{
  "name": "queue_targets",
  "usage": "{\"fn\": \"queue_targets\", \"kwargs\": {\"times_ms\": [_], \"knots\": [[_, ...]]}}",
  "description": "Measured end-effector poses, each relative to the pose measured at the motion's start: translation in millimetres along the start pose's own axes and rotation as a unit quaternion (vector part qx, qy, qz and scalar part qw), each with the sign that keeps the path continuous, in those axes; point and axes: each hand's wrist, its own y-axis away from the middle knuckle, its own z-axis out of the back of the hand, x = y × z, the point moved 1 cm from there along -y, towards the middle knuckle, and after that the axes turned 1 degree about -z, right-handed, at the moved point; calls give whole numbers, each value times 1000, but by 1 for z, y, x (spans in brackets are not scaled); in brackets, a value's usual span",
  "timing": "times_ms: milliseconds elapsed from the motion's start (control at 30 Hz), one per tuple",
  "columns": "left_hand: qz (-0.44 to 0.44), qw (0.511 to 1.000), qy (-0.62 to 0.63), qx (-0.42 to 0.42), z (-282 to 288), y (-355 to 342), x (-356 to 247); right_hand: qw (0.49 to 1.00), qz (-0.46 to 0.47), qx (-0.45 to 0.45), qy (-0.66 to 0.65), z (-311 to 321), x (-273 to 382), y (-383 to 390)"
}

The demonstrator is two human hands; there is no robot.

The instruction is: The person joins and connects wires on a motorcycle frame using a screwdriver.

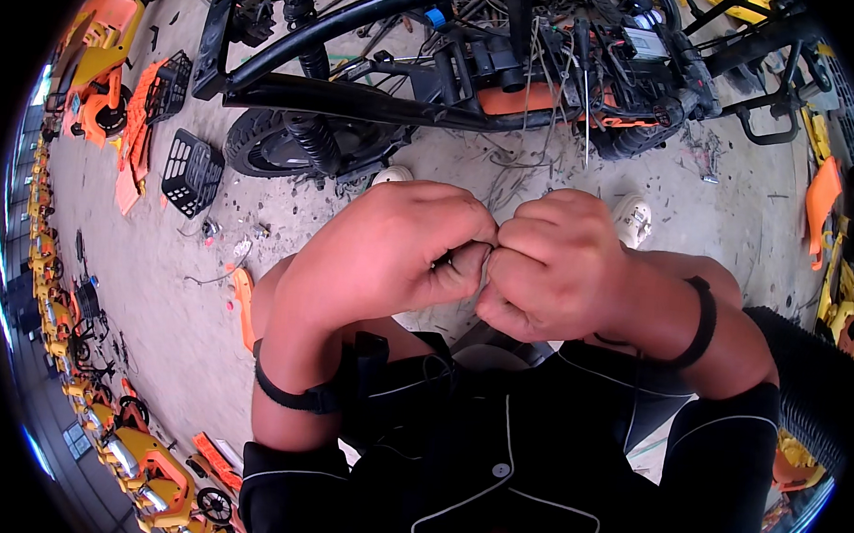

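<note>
My left hand point(399, 246) and my right hand point(556, 263) meet in front of my body, above my knees. Both have their fingers curled and pinched together, knuckles nearly touching. A thin dark line shows between the fingertips, but whatever they hold is mostly hidden and too small to name. Beyond the hands stands the black tubular frame point(358, 102) of a partly stripped scooter or motorbike. Loose cables point(540, 71) hang from its middle, next to a long thin metal shaft point(587, 121) that looks like a screwdriver's.
A black-tyred wheel point(251, 145) sits under the frame. Left of it on the stained concrete lie a black plastic basket point(191, 172) and orange panels point(137, 144). Yellow-orange vehicles point(142, 464) line the far left. Another orange panel point(822, 208) is at the right, near a ribbed black object point(813, 379).
</note>
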Motion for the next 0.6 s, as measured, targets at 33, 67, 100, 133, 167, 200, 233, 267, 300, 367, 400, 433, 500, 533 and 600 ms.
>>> {"fn": "queue_targets", "kwargs": {"times_ms": [33,67,100,133,167,200,233,267,300,367,400,433,500,533,600], "knots": [[-1,1000,-3,0,0,0,1,1000,2,-16,-7,-2,0,0],[-1,1000,-6,-1,1,0,1,1000,2,-17,-6,-3,0,-1],[-2,1000,-9,-2,1,1,1,1000,1,-18,-6,-4,0,-2],[2,1000,-11,-5,2,1,0,1000,1,-19,-5,-4,0,-3],[5,1000,-13,-7,2,1,0,1000,0,-5,4,-3,0,-3],[8,1000,-15,-9,2,0,0,1000,-1,8,13,-1,0,-3],[8,1000,-22,-12,2,0,0,1000,-2,21,22,0,-1,-3],[7,1000,-27,-14,2,0,0,1000,-5,21,23,0,0,-3],[6,999,-32,-16,3,0,0,999,-7,20,23,-1,-1,-3],[10,999,-27,-17,4,1,-1,1000,-9,13,23,-2,-1,-3],[12,999,-25,-19,5,1,-1,1000,-9,6,22,-3,-1,-4],[11,999,-22,-26,4,0,0,1000,-8,0,21,-3,-1,-5],[8,999,-18,-43,2,0,3,1000,-10,-4,22,-1,-2,-6],[17,999,-5,-48,4,-1,1,1000,-10,-6,22,0,-2,-6],[31,997,20,-60,8,-3,-4,999,-25,-9,-30,7,-12,-8]]}}
